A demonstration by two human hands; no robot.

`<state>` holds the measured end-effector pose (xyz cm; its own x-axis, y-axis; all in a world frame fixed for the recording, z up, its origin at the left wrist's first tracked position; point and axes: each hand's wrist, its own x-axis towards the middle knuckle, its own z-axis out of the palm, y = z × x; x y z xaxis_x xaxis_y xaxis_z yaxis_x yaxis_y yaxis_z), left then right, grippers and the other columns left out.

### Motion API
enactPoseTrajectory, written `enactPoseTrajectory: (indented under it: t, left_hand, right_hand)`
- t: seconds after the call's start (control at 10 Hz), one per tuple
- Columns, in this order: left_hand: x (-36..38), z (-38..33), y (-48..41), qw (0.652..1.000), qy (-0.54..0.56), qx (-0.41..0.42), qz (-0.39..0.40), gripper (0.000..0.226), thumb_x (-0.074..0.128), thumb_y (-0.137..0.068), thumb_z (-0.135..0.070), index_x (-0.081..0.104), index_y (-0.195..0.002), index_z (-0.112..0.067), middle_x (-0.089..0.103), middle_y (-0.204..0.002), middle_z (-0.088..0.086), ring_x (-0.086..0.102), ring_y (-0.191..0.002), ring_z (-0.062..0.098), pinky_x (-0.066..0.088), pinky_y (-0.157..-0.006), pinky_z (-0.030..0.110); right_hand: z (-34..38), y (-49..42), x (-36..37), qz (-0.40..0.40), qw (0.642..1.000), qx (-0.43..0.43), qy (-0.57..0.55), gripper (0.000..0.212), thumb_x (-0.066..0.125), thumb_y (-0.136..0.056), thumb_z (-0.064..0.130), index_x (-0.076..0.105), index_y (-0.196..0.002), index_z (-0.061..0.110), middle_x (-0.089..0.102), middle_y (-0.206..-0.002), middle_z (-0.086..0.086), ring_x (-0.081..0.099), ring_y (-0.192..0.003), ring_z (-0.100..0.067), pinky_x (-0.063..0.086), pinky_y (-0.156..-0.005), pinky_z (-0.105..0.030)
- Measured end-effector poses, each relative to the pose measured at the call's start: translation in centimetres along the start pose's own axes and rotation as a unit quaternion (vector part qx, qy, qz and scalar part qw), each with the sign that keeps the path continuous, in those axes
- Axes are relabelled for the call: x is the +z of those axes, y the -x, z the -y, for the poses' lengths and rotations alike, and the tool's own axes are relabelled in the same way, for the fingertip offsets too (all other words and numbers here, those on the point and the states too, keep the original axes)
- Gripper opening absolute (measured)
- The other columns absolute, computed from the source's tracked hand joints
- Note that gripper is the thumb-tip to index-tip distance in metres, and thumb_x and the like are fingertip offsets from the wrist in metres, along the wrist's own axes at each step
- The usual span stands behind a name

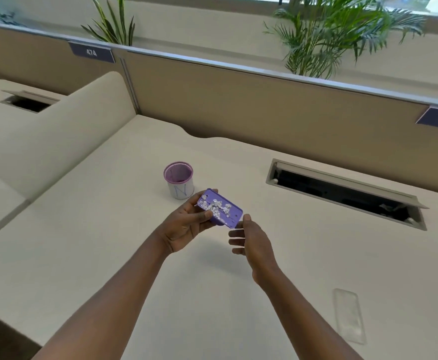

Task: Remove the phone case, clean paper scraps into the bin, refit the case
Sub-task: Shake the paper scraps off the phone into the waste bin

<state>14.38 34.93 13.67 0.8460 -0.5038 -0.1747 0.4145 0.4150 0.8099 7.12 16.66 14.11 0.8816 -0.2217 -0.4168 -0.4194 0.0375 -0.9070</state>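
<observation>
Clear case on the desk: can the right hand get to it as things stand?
Probably yes. The clear case lies flat on the desk, on the right hand's side, with nothing on it or between them. That hand only touches the end of the purple phone, which the left hand grips.

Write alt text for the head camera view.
Left hand holds a purple phone strewn with white paper scraps; right hand touches its end. A purple-rimmed bin stands behind, a clear case lies right.

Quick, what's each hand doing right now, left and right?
Left hand: closed on the purple phone, paper scraps on it.
Right hand: open, thumb at the phone's end, gripping nothing.
</observation>
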Motion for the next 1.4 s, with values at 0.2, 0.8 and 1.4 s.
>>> enactPoseTrajectory:
  t: [0.2,0.8,1.4]
  left_hand:
    - [-4.6,-3.1,-0.4,0.996,-0.007,0.037,-0.077,0.057,0.063,-0.086,-0.003,0.053,-0.141,-0.015,0.066,-0.131,0.013,0.067,-0.112,0.026,0.059,-0.091,0.035]
    - [-12.5,-12.0,-4.8,0.980,-0.083,0.093,-0.155,0.046,0.060,-0.093,0.005,0.055,-0.134,-0.016,0.073,-0.114,0.004,0.071,-0.101,0.019,0.060,-0.084,0.030]
    - [-14.4,-12.9,-7.2,0.936,-0.313,0.059,-0.149,0.057,0.065,-0.089,0.011,0.052,-0.140,-0.011,0.064,-0.123,0.011,0.060,-0.110,0.027,0.051,-0.103,0.048]
  right_hand:
    - [-1.5,-3.6,5.2,-0.021,0.961,-0.161,0.222,0.031,0.046,-0.104,0.044,0.061,-0.112,0.017,0.069,-0.109,0.000,0.063,-0.100,-0.023,0.047,-0.076,-0.033]
    - [-4.3,-8.4,11.9,0.105,0.760,-0.090,0.635,0.109,0.054,-0.084,0.074,0.000,-0.163,0.022,-0.018,-0.166,-0.030,-0.012,-0.150,-0.057,0.004,-0.124,-0.058]
    - [-4.3,-8.4,11.9,0.111,0.752,-0.085,0.644,0.109,0.050,-0.086,0.076,-0.005,-0.162,0.021,-0.022,-0.165,-0.030,-0.014,-0.149,-0.057,0.004,-0.124,-0.058]
